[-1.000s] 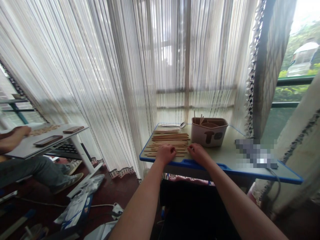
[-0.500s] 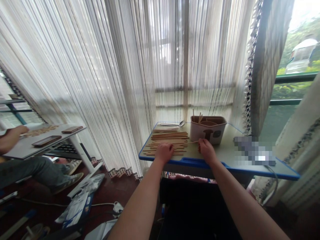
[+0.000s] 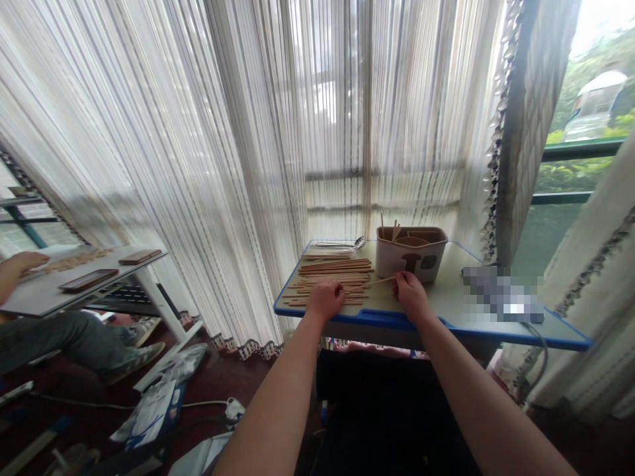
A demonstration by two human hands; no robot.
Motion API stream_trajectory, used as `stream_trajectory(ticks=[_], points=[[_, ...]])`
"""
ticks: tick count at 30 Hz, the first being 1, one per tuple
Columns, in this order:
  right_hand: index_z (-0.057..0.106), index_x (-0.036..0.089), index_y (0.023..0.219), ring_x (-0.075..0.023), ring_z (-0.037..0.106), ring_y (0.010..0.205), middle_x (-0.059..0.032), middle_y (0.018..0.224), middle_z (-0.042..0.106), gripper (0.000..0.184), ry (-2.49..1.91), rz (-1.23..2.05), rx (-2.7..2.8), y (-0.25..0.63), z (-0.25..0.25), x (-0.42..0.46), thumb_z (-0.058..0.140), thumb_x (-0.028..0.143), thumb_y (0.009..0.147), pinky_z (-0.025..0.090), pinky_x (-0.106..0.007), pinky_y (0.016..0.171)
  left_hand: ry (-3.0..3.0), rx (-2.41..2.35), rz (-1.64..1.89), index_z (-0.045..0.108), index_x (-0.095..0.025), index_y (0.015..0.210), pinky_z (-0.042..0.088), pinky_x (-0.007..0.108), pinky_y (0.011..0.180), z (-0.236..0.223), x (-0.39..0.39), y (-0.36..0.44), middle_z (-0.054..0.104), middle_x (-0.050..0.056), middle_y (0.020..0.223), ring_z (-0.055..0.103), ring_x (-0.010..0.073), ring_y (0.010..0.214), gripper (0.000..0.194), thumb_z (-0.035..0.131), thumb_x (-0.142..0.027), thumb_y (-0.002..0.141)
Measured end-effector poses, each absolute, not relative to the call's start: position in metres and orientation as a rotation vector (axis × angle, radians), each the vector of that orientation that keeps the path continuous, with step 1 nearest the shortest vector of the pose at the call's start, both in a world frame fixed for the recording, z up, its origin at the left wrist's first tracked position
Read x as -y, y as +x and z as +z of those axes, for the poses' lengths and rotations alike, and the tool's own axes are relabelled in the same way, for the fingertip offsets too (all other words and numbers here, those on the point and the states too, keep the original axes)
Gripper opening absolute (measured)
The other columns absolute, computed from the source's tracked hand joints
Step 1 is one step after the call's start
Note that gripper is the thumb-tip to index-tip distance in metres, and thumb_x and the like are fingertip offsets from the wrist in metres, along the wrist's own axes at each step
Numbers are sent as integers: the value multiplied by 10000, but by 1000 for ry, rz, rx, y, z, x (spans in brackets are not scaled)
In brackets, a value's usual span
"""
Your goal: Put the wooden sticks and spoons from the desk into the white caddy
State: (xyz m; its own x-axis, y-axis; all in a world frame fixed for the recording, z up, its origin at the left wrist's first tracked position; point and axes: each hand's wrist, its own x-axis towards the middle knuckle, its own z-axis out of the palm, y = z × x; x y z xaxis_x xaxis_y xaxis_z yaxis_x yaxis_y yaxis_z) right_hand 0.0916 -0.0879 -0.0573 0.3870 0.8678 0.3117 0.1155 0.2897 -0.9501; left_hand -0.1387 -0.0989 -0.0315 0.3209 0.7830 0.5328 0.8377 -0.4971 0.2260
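Observation:
Many thin wooden chopsticks (image 3: 335,266) lie in side-by-side rows on the left part of the small table (image 3: 449,301). My left hand (image 3: 326,299) rests over the near rows, its fingers curled closed, with chopstick ends showing at its right side. My right hand (image 3: 409,291) pinches the right end of a single chopstick (image 3: 381,281), which slants down leftward toward my left hand. Just behind my right hand stands a utensil holder (image 3: 389,258), white with brown compartments and a mushroom picture. A few sticks stand upright in its left compartment.
Metal utensils, including a slotted spoon (image 3: 360,242), lie at the table's back left. A blurred-out object (image 3: 501,294) with a cable sits at the right. Another person's hand (image 3: 24,261) is over a neighbouring table (image 3: 40,297). Curtains (image 3: 248,165) hang behind; cables and bags litter the floor.
The chopstick in my right hand tilts a little more, its right end raised. My left hand stays nearly in place, and the whole view has shifted slightly.

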Motion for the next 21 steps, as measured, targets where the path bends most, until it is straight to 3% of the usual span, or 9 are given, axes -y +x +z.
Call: stream_trajectory(ticks=[10, 16, 21], points=[[448, 246, 855, -176, 569, 566, -8, 655, 574, 199, -1099, 755, 872, 94, -57, 86, 453, 417, 753, 476, -314, 506, -2525, 1511, -872, 657, -226, 855, 395, 298, 834, -33, 98, -138, 651, 20, 885, 546, 171, 887, 185, 499, -311, 810], [463, 243, 828, -158, 557, 558, 7, 644, 571, 210, -1050, 767, 874, 91, -51, 91, 521, 421, 734, 458, -287, 488, -2505, 1487, -889, 652, -226, 880, 387, 302, 839, -34, 98, -139, 646, 24, 917, 541, 168, 892, 208, 465, -306, 841], [465, 240, 893, -142, 554, 602, 22, 684, 593, 331, -928, 810, 980, 86, -47, 97, 658, 356, 651, 448, -257, 512, -2484, 1446, -928, 651, -225, 866, 390, 294, 824, -34, 98, -140, 645, 25, 887, 542, 165, 868, 208, 458, -304, 849]])
